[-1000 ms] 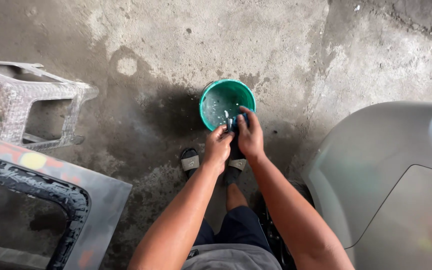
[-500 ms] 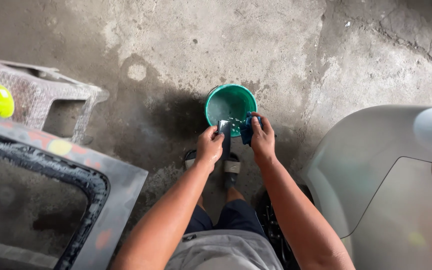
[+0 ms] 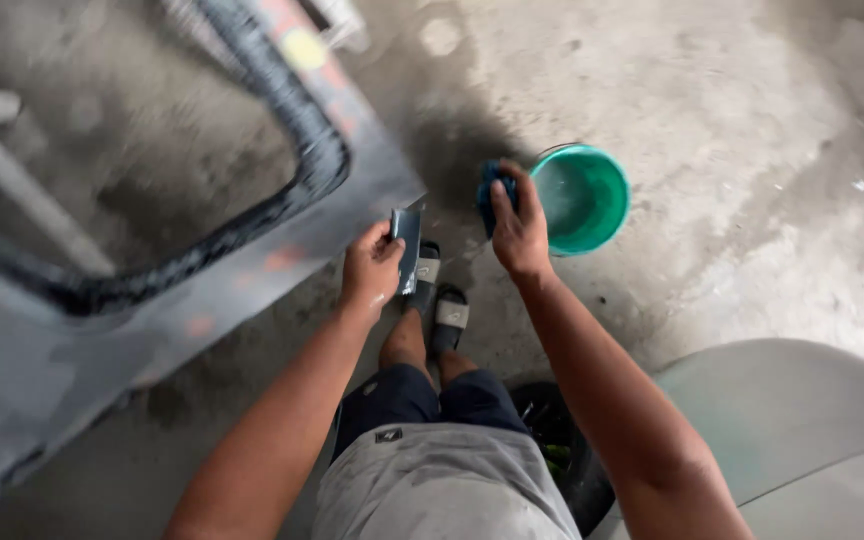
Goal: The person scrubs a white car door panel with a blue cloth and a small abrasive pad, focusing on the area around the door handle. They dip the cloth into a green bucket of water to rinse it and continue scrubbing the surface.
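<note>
My left hand point(image 3: 370, 268) grips a small dark flat rectangular piece point(image 3: 407, 246), likely wet sandpaper, held upright beside a grey car door panel point(image 3: 252, 270). My right hand point(image 3: 519, 228) is closed around a dark blue block or sponge point(image 3: 492, 195) just left of a green bucket point(image 3: 584, 196) of water on the concrete floor. The two hands are apart, above my sandalled feet point(image 3: 440, 295).
The grey door panel with a black window seal point(image 3: 297, 150) fills the left. A grey car body panel point(image 3: 802, 430) lies at the lower right. A dark tyre or tub point(image 3: 557, 450) sits by my right leg. A wet patch darkens the floor behind the bucket.
My hands have left the bucket and separated, left hand taking the dark piece toward the door panel. My view has swung left, so the panel looms larger and the bucket sits further right.
</note>
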